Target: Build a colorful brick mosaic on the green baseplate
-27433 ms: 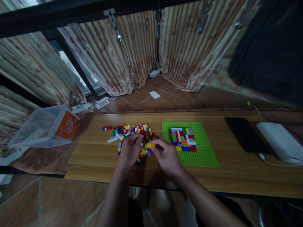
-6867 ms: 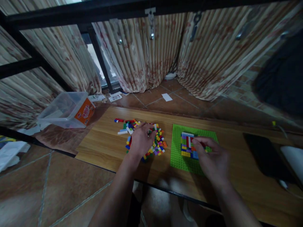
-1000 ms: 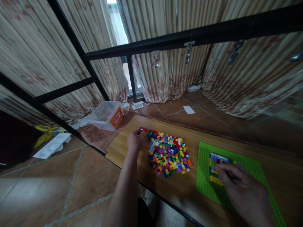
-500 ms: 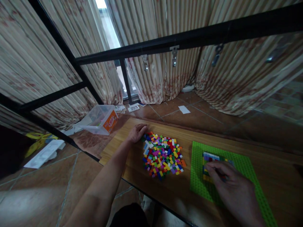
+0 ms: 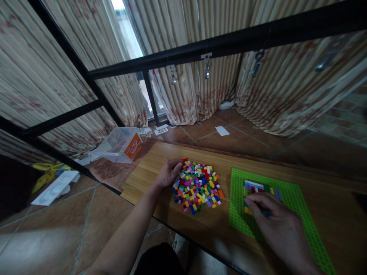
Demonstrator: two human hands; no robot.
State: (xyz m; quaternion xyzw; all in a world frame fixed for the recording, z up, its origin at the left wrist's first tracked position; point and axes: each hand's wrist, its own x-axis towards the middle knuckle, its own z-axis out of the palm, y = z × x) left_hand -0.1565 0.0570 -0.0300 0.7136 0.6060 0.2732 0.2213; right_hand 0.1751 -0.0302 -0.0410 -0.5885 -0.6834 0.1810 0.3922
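At the left edge of a pile of loose toy bricks in many colours lies my left hand, fingers loosely stretched out and nothing visibly held. My right hand is over a green studded baseplate, thumb and fingertips pinched together at the near left part of a brick build. Whatever the pinch holds is hidden; a dark blue bit shows under the fingers. The brick build sits on the baseplate, with white, blue, red, green and yellow parts showing. My right hand covers much of it.
Both baseplate and pile rest on a long wooden table. A clear plastic box with an orange label stands on the floor beyond its left end. Black metal bars cross ahead, before curtains. White packaging lies at left.
My left hand has shifted slightly toward me and right along the pile's edge. My right hand remains pinched over the brick build, moved only slightly. The view has tilted a little.
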